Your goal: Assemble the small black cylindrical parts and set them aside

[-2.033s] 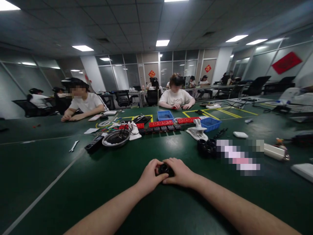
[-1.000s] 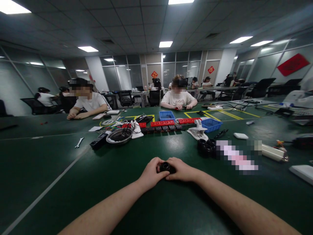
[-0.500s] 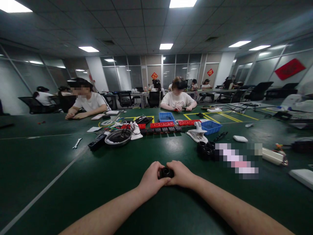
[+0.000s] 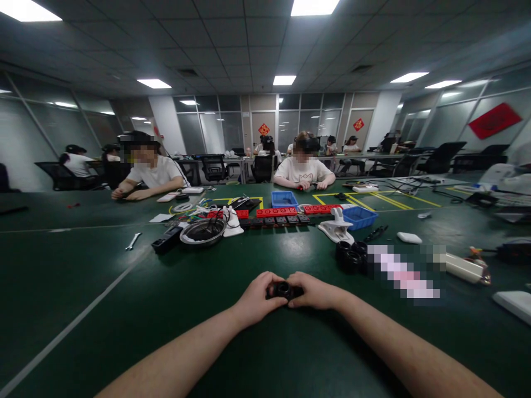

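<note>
My left hand (image 4: 257, 301) and my right hand (image 4: 317, 292) meet in front of me over the green table (image 4: 124, 309). Between their fingertips they grip a small black round part (image 4: 283, 289) with a hole in its middle. Both forearms rest low over the table and reach in from the bottom edge. A cluster of similar black round parts (image 4: 350, 255) lies to the right, a little beyond my right hand.
Across the table lie a metal bowl (image 4: 202, 231), a black power strip (image 4: 166, 240), red and black strips (image 4: 276, 211), two blue bins (image 4: 359, 216), a white clamp (image 4: 337, 228) and a wrench (image 4: 133, 241). Two people (image 4: 302, 168) sit at the far side.
My hands keep their grip on the black part and have turned it slightly between the fingers. The view has shifted a little as my head moved.
</note>
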Action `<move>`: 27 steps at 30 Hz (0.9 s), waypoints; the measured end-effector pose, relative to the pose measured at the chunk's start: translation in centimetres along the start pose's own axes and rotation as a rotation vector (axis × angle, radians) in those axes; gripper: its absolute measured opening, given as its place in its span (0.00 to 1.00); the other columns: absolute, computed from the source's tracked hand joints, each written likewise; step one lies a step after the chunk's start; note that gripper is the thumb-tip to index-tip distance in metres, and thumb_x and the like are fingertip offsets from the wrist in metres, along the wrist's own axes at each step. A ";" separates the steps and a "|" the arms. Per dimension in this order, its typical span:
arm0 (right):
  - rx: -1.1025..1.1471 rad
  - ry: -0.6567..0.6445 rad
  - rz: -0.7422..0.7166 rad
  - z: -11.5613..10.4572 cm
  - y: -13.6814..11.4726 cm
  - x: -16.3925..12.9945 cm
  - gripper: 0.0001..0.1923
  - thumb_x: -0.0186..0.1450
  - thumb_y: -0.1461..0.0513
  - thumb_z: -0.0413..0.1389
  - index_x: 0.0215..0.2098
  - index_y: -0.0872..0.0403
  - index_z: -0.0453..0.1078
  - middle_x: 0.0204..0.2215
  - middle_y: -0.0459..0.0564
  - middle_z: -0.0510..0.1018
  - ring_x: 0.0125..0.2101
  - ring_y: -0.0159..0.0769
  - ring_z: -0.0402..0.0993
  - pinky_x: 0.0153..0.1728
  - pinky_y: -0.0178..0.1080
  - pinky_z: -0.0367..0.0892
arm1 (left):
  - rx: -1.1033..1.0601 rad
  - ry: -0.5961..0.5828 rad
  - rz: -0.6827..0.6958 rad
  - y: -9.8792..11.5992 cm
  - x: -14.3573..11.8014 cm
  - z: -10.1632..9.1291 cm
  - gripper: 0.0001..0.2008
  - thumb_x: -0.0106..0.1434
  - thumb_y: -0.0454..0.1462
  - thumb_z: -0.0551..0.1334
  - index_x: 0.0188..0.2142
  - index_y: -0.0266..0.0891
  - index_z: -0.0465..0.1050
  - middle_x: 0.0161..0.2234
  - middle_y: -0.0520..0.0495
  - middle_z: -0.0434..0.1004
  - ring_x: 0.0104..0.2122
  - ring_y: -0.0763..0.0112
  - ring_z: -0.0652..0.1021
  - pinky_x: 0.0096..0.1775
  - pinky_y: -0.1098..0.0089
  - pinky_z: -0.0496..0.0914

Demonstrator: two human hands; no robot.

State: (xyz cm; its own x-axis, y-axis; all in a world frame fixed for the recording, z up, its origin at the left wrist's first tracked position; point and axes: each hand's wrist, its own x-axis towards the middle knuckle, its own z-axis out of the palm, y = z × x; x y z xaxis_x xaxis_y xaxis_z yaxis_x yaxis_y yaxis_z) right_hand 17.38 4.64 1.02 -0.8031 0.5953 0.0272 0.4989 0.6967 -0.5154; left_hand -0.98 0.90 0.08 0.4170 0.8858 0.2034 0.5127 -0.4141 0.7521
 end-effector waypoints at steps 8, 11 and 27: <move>-0.163 0.180 0.189 1.9 -0.2 0.4 0.19 0.46 0.50 0.58 0.27 0.56 0.65 0.23 0.44 0.67 0.25 0.31 0.61 0.23 0.30 0.51 | 0.050 0.111 -0.089 0.2 -0.2 0.6 0.13 0.46 0.37 0.63 0.32 0.38 0.65 0.28 0.53 0.61 0.28 0.72 0.65 0.27 0.75 0.58; -0.311 0.240 0.256 2.6 -0.9 0.6 0.23 0.47 0.45 0.54 0.28 0.56 0.64 0.24 0.47 0.68 0.24 0.32 0.62 0.22 0.31 0.51 | 0.077 0.169 -0.130 0.3 -0.2 0.9 0.12 0.45 0.37 0.63 0.29 0.38 0.64 0.27 0.53 0.61 0.27 0.73 0.65 0.27 0.75 0.58; -0.073 0.034 0.036 0.0 0.1 -0.3 0.15 0.53 0.55 0.55 0.35 0.55 0.66 0.27 0.44 0.69 0.28 0.32 0.64 0.27 0.31 0.56 | 0.067 0.030 0.004 0.0 0.0 -0.3 0.14 0.49 0.38 0.61 0.37 0.40 0.66 0.29 0.52 0.64 0.28 0.72 0.66 0.29 0.74 0.60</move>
State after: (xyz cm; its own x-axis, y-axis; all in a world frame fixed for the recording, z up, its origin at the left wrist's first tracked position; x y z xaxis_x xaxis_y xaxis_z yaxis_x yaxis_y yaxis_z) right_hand 17.67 4.54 0.96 -0.7734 0.6327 0.0396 0.5507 0.7014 -0.4526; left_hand -1.18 1.00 0.27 0.3973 0.8896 0.2254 0.5609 -0.4298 0.7076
